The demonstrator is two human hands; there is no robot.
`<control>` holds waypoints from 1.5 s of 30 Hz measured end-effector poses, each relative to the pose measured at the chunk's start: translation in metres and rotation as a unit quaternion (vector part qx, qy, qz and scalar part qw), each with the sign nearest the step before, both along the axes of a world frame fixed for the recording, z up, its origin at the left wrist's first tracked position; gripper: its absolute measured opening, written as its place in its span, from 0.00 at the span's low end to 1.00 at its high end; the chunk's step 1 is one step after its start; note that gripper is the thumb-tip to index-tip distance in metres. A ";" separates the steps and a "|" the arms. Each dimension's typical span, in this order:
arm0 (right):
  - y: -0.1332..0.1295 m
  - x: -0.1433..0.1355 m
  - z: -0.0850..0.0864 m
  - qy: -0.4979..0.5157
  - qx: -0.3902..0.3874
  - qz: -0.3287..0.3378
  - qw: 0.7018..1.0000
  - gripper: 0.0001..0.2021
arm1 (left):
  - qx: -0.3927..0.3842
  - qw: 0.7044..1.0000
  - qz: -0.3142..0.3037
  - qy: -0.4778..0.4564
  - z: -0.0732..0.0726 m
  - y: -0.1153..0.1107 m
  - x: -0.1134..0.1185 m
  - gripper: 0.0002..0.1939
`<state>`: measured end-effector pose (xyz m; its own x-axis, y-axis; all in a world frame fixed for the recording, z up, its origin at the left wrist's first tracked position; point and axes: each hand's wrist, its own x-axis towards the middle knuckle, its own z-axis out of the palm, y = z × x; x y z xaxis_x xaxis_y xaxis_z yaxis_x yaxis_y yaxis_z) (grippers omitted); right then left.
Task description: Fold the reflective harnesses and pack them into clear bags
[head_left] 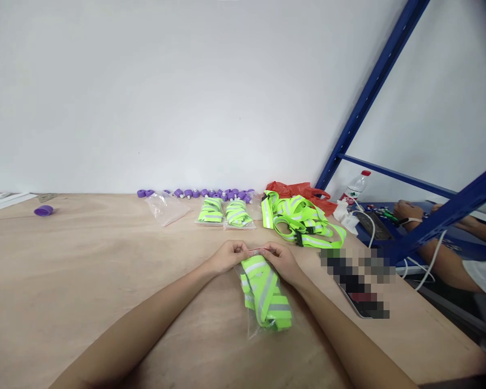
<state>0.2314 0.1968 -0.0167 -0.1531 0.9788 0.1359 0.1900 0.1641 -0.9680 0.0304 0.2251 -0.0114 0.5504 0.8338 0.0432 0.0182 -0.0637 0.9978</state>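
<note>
My left hand (pixel 228 256) and my right hand (pixel 282 260) pinch the top edge of a clear zip bag (pixel 251 321) at the middle of the table. Inside the bag lies a folded neon-yellow reflective strap (pixel 265 292) with silver stripes. The bag's mouth faces away from me, and a thin reddish line shows along it between my fingers. Behind my hands, two filled bags of reflective straps (pixel 210 210) lie side by side. To their right is a loose heap of the same straps (pixel 303 216) with black buckles.
Purple caps (pixel 204 193) line the wall, and an empty clear bag (pixel 166 208) lies before them. One purple piece (pixel 44 210) sits far left. A red plastic bag (pixel 302 193), a bottle (pixel 354 186), a phone-like object (pixel 354 292) and a blue frame (pixel 372 86) are right, beside another person's arm (pixel 441 259).
</note>
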 end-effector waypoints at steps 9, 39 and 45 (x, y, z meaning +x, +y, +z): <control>0.003 0.002 -0.005 -0.016 0.061 -0.098 0.993 0.18 | -0.046 0.998 0.027 0.020 0.004 -0.003 0.001 0.28; 0.002 0.005 0.000 0.070 0.063 -0.065 0.993 0.29 | 0.072 0.987 0.079 -0.120 -0.006 -0.016 0.007 0.28; 0.004 0.005 -0.004 0.052 0.061 -0.044 0.996 0.34 | 0.242 0.944 0.220 0.034 0.021 0.007 -0.014 0.17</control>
<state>0.2365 0.2010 -0.0209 -0.0462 0.9628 0.2662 0.1082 0.2698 -0.9568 0.0159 0.2318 0.0094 0.1705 0.8738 0.4554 0.2133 -0.4839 0.8487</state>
